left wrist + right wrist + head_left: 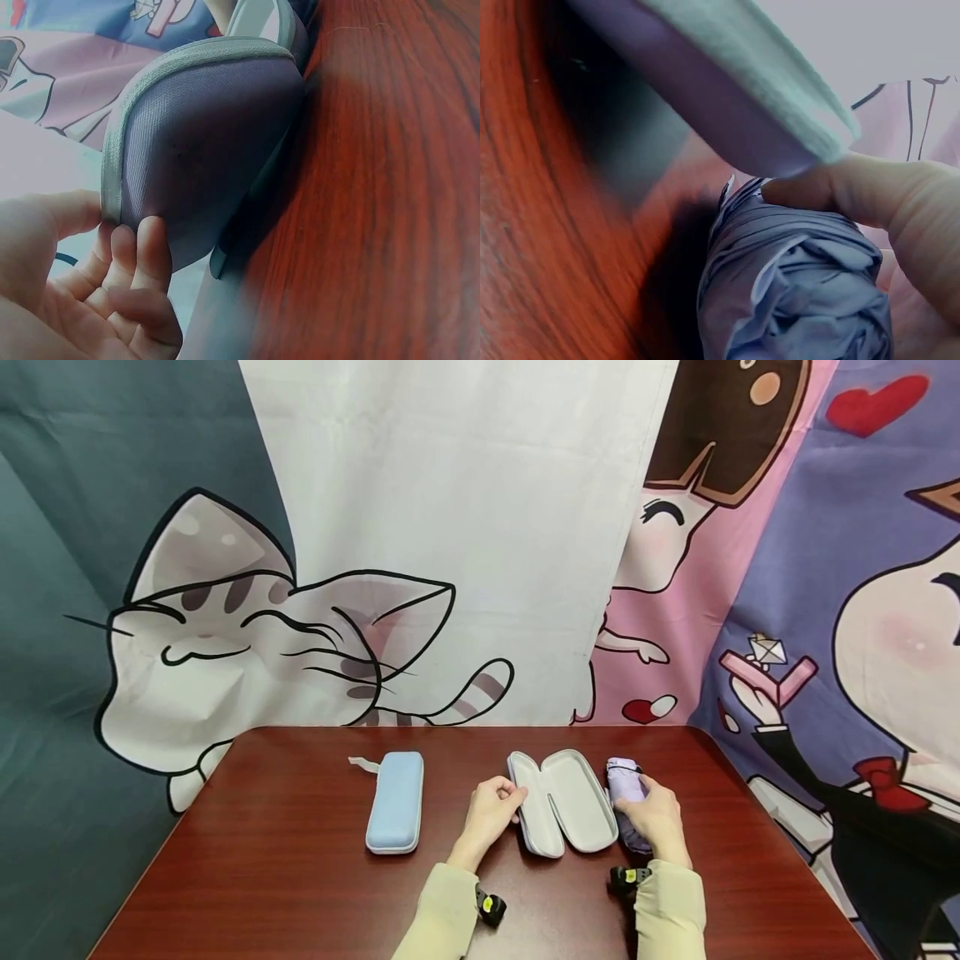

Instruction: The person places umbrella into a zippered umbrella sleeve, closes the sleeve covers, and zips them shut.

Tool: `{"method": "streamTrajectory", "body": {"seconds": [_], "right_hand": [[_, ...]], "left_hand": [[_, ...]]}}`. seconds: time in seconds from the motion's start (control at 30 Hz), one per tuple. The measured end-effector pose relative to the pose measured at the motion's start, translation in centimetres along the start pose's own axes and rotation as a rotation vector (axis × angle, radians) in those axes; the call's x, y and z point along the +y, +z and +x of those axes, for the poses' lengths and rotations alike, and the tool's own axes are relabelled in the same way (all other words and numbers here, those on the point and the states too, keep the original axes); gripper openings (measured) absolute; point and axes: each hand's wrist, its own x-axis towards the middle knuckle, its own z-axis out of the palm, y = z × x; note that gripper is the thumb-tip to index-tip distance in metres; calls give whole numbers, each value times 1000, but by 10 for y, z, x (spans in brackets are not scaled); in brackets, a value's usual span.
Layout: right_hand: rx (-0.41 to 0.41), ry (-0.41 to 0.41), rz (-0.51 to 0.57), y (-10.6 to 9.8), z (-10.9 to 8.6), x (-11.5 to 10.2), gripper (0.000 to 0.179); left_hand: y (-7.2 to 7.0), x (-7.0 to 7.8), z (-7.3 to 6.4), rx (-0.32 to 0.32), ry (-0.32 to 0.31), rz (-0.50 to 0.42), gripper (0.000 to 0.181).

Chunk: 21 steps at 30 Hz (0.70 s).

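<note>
A zip case (579, 802), lavender outside and pale grey inside, lies spread wide on the table. My left hand (491, 814) pinches the rim of its left half; the left wrist view shows thumb and fingers (154, 251) at the zip edge of the lavender shell (202, 150). Just right of the case is a rolled-up purple folding umbrella (628, 785), its pleated fabric (802, 277) bunched at the near end. My right hand (656, 818) grips the umbrella from above, thumb on the side facing the case. Part of the umbrella is hidden under that hand.
A closed light-blue zip case (396, 802) with a pale strap (363, 764) lies on the left of the brown wooden table (300, 877). Behind the table's far edge hangs a printed cloth (450, 485).
</note>
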Motion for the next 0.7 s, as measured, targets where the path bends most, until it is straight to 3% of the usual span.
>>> {"method": "streamTrajectory", "body": {"seconds": [0.33, 0.7], "right_hand": [[50, 41, 64, -17, -6, -7, 71], [74, -49, 47, -27, -12, -37, 69]], "left_hand": [[0, 0, 1, -3, 0, 9, 20], [-1, 1, 0, 3, -20, 30, 20]]}}
